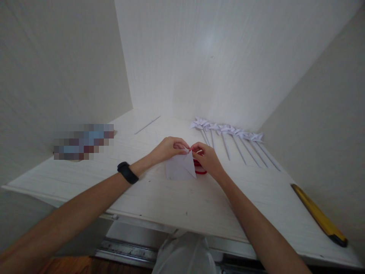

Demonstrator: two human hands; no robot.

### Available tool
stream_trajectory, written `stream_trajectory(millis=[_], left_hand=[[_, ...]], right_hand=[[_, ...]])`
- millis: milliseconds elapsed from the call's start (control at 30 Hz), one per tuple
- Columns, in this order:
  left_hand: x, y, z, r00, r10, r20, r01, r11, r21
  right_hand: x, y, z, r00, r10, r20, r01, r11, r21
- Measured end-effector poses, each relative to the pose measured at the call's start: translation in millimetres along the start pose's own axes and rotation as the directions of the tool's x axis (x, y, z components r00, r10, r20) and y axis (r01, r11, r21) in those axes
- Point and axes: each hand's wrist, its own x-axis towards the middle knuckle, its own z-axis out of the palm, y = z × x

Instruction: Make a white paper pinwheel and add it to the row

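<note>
Here, a white table set in a pale-walled corner is seen from above. At the far left of the table, a blurred patch is shown; what lies there cannot be told. Further right, toward the far edge, a thin white stick is laid at a slant, well apart from everything else. A black wristband is worn on the left forearm. The left hand is held at the middle of the table, its grip pinched shut on the upper edge of a folded white paper. The paper is partly folded into triangular flaps and rests on the table just below both hands. The right hand is placed just right of the left, fingertips nearly touching it, its grip likewise closed on the paper's top corner. A red object is partly hidden beneath the right hand and the paper's right edge; what it is cannot be told. To the far right of the hands, a row of white paper pinwheels on thin sticks is laid side by side, heads toward the far wall. At the near right edge of the table, a yellow utility knife with a dark end is laid at an angle, well apart from the hands.
</note>
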Motion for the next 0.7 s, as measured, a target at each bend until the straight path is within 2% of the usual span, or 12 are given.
stream_trajectory(millis=[300,700], left_hand=[[-3.3,7.9,-0.6,0.999,0.033,-0.021,-0.033,0.999,-0.033],[-2.5,5.8,1.2,0.999,0.010,-0.033,-0.009,1.000,0.014]], right_hand=[[3.4,8.3,0.4,0.998,0.018,0.055,-0.025,0.990,0.141],[2.2,3.9,1.1,0.998,0.062,0.019,-0.065,0.979,0.193]])
